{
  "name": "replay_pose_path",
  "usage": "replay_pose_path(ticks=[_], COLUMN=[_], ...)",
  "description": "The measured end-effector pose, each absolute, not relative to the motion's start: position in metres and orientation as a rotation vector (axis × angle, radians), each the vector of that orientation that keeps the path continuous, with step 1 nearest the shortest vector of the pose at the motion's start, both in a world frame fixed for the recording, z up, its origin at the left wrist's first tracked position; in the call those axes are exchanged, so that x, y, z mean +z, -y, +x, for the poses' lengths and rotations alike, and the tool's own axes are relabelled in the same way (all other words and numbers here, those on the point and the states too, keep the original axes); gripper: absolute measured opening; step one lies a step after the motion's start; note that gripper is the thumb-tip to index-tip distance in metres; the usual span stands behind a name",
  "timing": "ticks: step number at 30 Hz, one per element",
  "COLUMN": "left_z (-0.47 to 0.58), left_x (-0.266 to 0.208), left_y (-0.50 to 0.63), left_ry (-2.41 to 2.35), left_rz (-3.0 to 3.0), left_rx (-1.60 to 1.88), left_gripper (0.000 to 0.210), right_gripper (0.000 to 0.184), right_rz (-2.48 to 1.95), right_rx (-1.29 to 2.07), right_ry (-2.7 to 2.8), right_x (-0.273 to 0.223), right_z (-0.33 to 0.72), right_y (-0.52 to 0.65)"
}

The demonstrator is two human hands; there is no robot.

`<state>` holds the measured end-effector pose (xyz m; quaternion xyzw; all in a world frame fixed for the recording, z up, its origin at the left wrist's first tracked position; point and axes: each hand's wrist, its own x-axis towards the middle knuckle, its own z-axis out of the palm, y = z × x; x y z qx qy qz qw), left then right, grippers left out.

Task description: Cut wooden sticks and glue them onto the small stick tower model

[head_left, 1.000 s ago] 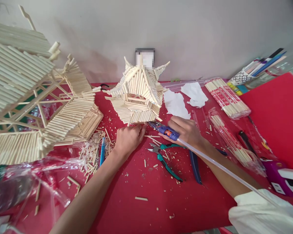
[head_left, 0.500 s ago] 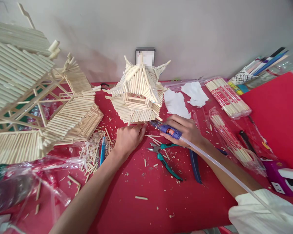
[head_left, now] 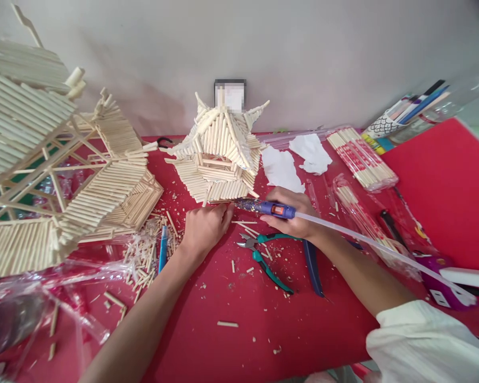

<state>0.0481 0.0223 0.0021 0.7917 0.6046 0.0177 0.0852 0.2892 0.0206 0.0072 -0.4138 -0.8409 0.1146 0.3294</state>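
A small model pagoda [head_left: 219, 133] built of round wooden sticks, with upturned roof corners, stands by the wall. My left hand [head_left: 205, 227] is closed at its lower front edge, and the fingertips are hidden from view. My right hand [head_left: 297, 207] grips a blue hot glue gun [head_left: 281, 210], whose nozzle points left at the pagoda's base, close to my left fingers. A long pale glue stick [head_left: 355, 235] sticks out of the gun's back end. Just below my hands lie green-handled diagonal cutters [head_left: 259, 246], jaws to the left, among thin wooden sticks.
A larger stick-built model [head_left: 83, 175] fills the left side. Stick offcuts [head_left: 143, 266] and a blue pen-like tool [head_left: 163, 249] lie beside it. White tissues [head_left: 283, 169], packs of chopsticks [head_left: 363, 157], a pen cup [head_left: 385, 125] and a red board [head_left: 447, 186] are at the right.
The camera view has shifted slightly, moving most things left in the picture. The glue gun has tipped nearer to level, and its glue stick's tail has swung up. My left hand stays at the pagoda's base.
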Motion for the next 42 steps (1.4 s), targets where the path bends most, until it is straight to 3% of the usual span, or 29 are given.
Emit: replay_pose_path(ticks=[7,17,24,30,37,41,42], left_z=[0.047,0.049,0.044,0.045,0.061,0.066,0.067], left_x=[-0.001,0.002,0.019,0.036,0.056,0.063,0.064], left_y=[-0.023,-0.022,0.006,0.039,0.057,0.062,0.063], left_ry=[-1.797,-1.816,-1.715,-1.323,-1.29,-1.312,-1.243], left_rz=[2.376,2.363,2.564,2.905,2.971,3.006,3.009], left_rx=[0.063,0.069,0.07,0.42,0.403,0.473,0.52], left_gripper=[0.053,0.056,0.023,0.029,0.034,0.009,0.012], right_gripper=[0.048,0.034,0.026,0.025,0.025,0.024,0.025], right_rz=[-1.222,-1.225,-1.272,-1.355,-1.379,-1.369,-1.368], right_rx=[0.514,0.603,0.519,0.68,0.602,0.579,0.578], right_ry=[1.874,1.799,1.876,1.715,1.763,1.799,1.803], right_x=[0.003,0.006,0.011,0.003,0.015,0.019,0.02], right_z=[0.303,0.318,0.327,0.335,0.329,0.327,0.326], right_y=[-0.014,-0.003,0.0,0.0,-0.001,-0.001,-0.001])
